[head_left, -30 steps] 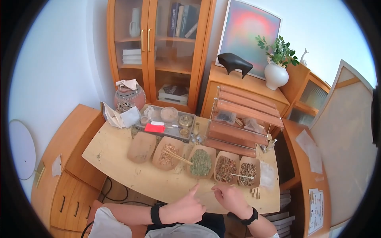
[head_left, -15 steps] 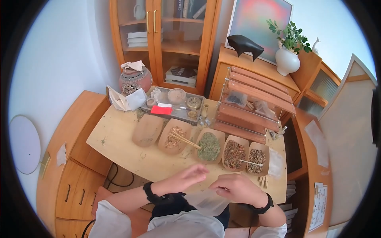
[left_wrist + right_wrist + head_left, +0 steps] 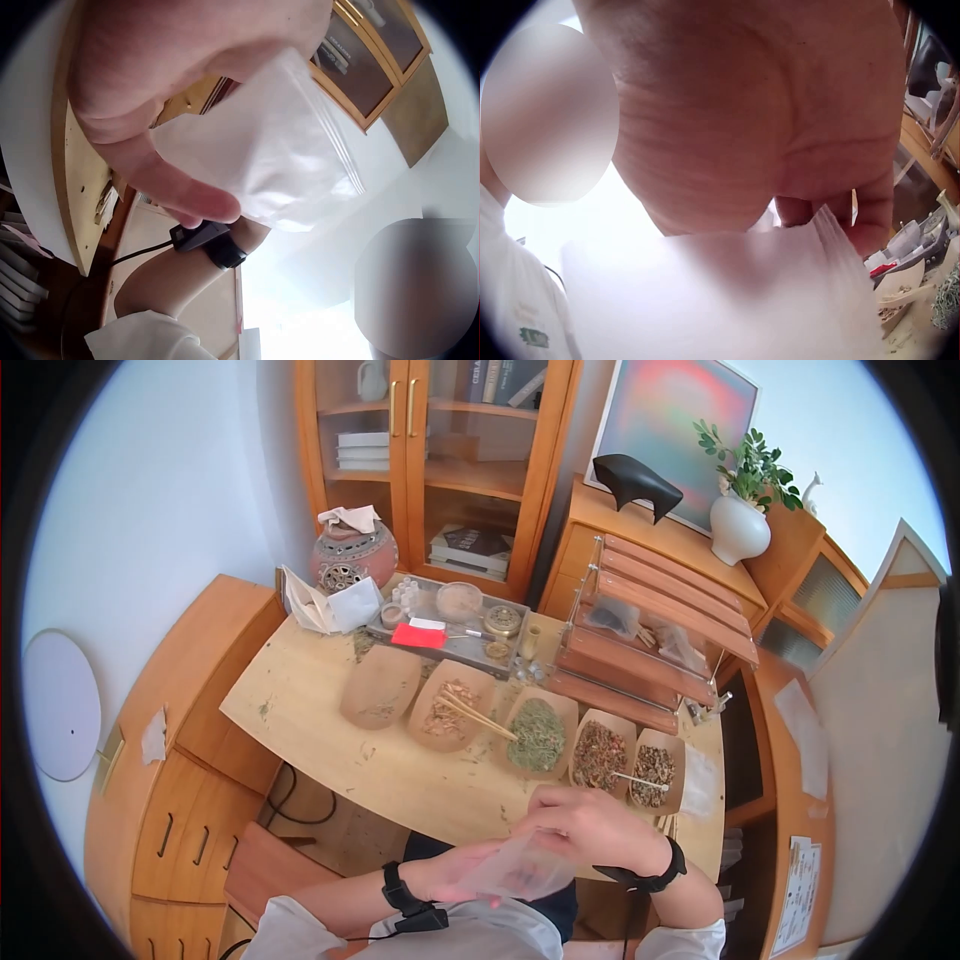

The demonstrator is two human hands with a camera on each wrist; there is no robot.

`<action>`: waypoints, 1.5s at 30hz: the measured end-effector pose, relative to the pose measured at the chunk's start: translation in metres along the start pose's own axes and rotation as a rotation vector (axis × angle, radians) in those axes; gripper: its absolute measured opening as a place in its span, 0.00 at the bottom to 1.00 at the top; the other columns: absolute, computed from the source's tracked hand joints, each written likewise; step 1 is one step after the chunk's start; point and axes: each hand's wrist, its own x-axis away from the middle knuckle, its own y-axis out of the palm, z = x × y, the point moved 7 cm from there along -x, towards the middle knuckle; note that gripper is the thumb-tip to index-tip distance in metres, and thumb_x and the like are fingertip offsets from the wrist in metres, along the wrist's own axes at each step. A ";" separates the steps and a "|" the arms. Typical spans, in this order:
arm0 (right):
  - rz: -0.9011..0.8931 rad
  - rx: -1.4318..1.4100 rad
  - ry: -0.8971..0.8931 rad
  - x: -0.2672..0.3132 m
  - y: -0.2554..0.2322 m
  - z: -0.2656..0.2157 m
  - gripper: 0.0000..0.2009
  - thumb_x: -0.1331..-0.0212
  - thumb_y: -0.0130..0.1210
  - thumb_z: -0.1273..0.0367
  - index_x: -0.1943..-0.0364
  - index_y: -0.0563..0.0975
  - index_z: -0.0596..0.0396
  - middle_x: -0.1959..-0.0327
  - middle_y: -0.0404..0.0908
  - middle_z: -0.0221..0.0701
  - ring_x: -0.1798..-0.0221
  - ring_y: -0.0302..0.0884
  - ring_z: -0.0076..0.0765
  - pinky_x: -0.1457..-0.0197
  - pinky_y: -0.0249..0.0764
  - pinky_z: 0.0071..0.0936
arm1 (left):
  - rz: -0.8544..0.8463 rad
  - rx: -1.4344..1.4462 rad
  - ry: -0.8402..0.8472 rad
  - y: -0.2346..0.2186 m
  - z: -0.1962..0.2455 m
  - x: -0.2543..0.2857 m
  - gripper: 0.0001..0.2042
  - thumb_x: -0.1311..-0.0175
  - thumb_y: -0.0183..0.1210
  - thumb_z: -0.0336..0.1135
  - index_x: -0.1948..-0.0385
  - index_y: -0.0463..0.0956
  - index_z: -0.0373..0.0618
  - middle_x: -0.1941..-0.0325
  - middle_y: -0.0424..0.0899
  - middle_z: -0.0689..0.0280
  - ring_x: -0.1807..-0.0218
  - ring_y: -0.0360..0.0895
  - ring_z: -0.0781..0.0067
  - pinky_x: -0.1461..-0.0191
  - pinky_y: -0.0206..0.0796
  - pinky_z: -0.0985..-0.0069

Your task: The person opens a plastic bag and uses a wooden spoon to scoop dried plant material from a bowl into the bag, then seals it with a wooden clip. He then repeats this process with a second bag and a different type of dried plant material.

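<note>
Change: vs a sec ago, we're lifting both hands off the table [image 3: 300, 690], up toward the chest; the small clear zip bag [image 3: 515, 868] is now raised w/ them.
Left hand [image 3: 445, 875]: we're holding the bag from below, thumb pinching its side.
Right hand [image 3: 590, 828]: fingers curling over the bag's top edge, pinching it.
Meaning: prob. we're opening the bag for filling.
Head view: showing the herb trays [image 3: 538, 732], untouched.
Left wrist view: showing the bag's zip strip [image 3: 330, 131] close up, which the head view isn't.

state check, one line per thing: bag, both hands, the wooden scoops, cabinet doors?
Plastic bag: empty, lifted off the table.
Left hand: holds bag.
Right hand: fingers pinch the bag's top edge.
Leftmost scoop: nearly empty.
Other four scoops: filled with dried herbs.
Cabinet doors: closed.
</note>
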 end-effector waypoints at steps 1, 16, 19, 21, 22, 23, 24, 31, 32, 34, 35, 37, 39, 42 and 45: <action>0.003 0.011 -0.039 -0.002 0.002 -0.001 0.12 0.48 0.61 0.74 0.59 0.84 0.46 0.66 0.77 0.30 0.63 0.79 0.40 0.61 0.76 0.34 | 0.004 -0.016 0.032 -0.001 0.002 0.003 0.29 0.23 0.39 0.55 0.31 0.61 0.43 0.37 0.75 0.58 0.47 0.80 0.58 0.57 0.77 0.70; 0.080 -0.045 -0.198 -0.034 -0.011 -0.021 0.20 0.48 0.63 0.70 0.48 0.78 0.50 0.51 0.79 0.34 0.48 0.77 0.47 0.44 0.73 0.34 | -0.240 0.300 0.274 -0.034 0.016 0.000 0.27 0.25 0.45 0.55 0.36 0.66 0.43 0.42 0.77 0.64 0.41 0.75 0.68 0.36 0.67 0.67; 0.193 -0.234 -0.099 -0.046 -0.028 0.005 0.21 0.47 0.63 0.68 0.46 0.77 0.54 0.47 0.79 0.38 0.44 0.76 0.48 0.40 0.71 0.37 | 0.028 0.296 0.450 -0.030 0.035 0.025 0.26 0.24 0.43 0.55 0.38 0.68 0.45 0.43 0.77 0.64 0.41 0.75 0.67 0.36 0.67 0.67; 0.258 -0.181 0.084 -0.061 -0.025 0.047 0.22 0.47 0.63 0.67 0.47 0.77 0.56 0.48 0.80 0.39 0.43 0.76 0.49 0.39 0.72 0.38 | 0.209 0.275 0.615 -0.040 0.047 0.036 0.24 0.26 0.45 0.55 0.40 0.70 0.48 0.46 0.79 0.66 0.45 0.77 0.66 0.46 0.70 0.66; 0.241 -0.103 0.132 -0.071 -0.019 0.065 0.20 0.47 0.63 0.67 0.48 0.78 0.56 0.50 0.81 0.39 0.44 0.76 0.49 0.40 0.72 0.40 | 0.300 0.262 0.693 -0.045 0.052 0.043 0.22 0.26 0.46 0.55 0.41 0.71 0.50 0.47 0.80 0.67 0.47 0.78 0.65 0.51 0.71 0.65; 0.226 -0.026 0.181 -0.084 -0.010 0.082 0.18 0.46 0.62 0.67 0.50 0.79 0.56 0.53 0.81 0.39 0.45 0.76 0.49 0.41 0.71 0.42 | 0.322 0.248 0.740 -0.048 0.056 0.047 0.22 0.26 0.45 0.55 0.42 0.71 0.51 0.47 0.80 0.67 0.46 0.77 0.65 0.50 0.71 0.65; 0.211 0.052 0.230 -0.095 -0.001 0.098 0.17 0.46 0.61 0.67 0.52 0.79 0.57 0.56 0.82 0.38 0.46 0.76 0.49 0.42 0.71 0.44 | 0.344 0.232 0.787 -0.054 0.061 0.051 0.21 0.26 0.45 0.55 0.43 0.72 0.53 0.47 0.80 0.67 0.46 0.77 0.64 0.50 0.70 0.65; 0.125 0.541 0.348 -0.143 0.045 0.150 0.14 0.48 0.61 0.60 0.60 0.84 0.51 0.56 0.82 0.41 0.48 0.78 0.49 0.43 0.71 0.44 | 0.526 0.265 0.929 -0.055 0.081 0.068 0.20 0.27 0.44 0.57 0.45 0.71 0.57 0.47 0.79 0.68 0.44 0.77 0.63 0.46 0.68 0.63; 0.127 0.597 0.353 -0.144 0.048 0.150 0.14 0.47 0.61 0.59 0.60 0.84 0.49 0.56 0.82 0.41 0.49 0.78 0.48 0.45 0.72 0.43 | 0.529 0.253 0.942 -0.055 0.082 0.069 0.20 0.27 0.44 0.57 0.45 0.71 0.57 0.46 0.79 0.68 0.44 0.76 0.63 0.44 0.68 0.63; 0.112 0.660 0.365 -0.146 0.053 0.153 0.13 0.46 0.60 0.59 0.61 0.85 0.46 0.57 0.82 0.40 0.50 0.78 0.48 0.46 0.73 0.42 | 0.534 0.231 0.965 -0.057 0.085 0.069 0.20 0.27 0.45 0.56 0.44 0.71 0.56 0.46 0.78 0.67 0.43 0.76 0.63 0.41 0.67 0.62; 0.097 0.664 0.373 -0.147 0.056 0.154 0.12 0.46 0.60 0.58 0.61 0.85 0.46 0.58 0.82 0.40 0.50 0.78 0.49 0.46 0.73 0.42 | 0.523 0.239 0.970 -0.056 0.086 0.069 0.20 0.27 0.45 0.55 0.44 0.70 0.55 0.45 0.78 0.67 0.42 0.75 0.63 0.40 0.66 0.62; 0.088 0.633 0.379 -0.146 0.057 0.157 0.12 0.46 0.59 0.59 0.62 0.86 0.46 0.60 0.83 0.40 0.51 0.78 0.50 0.45 0.73 0.42 | 0.497 0.256 0.983 -0.053 0.089 0.066 0.20 0.27 0.46 0.53 0.43 0.70 0.54 0.44 0.77 0.66 0.41 0.74 0.63 0.36 0.65 0.61; 0.105 0.564 0.376 -0.145 0.051 0.154 0.12 0.46 0.58 0.59 0.63 0.86 0.47 0.63 0.83 0.41 0.52 0.78 0.52 0.46 0.73 0.43 | 0.488 0.250 0.990 -0.050 0.091 0.064 0.20 0.27 0.46 0.52 0.42 0.69 0.52 0.44 0.77 0.65 0.40 0.73 0.64 0.34 0.63 0.62; 0.175 0.466 0.412 -0.137 0.026 0.139 0.12 0.44 0.57 0.61 0.63 0.84 0.52 0.60 0.84 0.43 0.52 0.80 0.51 0.47 0.74 0.44 | 0.486 0.253 0.993 -0.054 0.093 0.059 0.21 0.27 0.45 0.51 0.40 0.67 0.51 0.43 0.76 0.64 0.39 0.72 0.65 0.32 0.62 0.62; 0.269 0.244 0.555 -0.108 -0.008 0.126 0.14 0.41 0.53 0.61 0.59 0.82 0.53 0.60 0.84 0.46 0.55 0.82 0.54 0.49 0.76 0.45 | 0.506 0.230 0.961 -0.050 0.093 0.053 0.22 0.27 0.44 0.51 0.37 0.65 0.50 0.42 0.76 0.64 0.38 0.72 0.65 0.32 0.62 0.63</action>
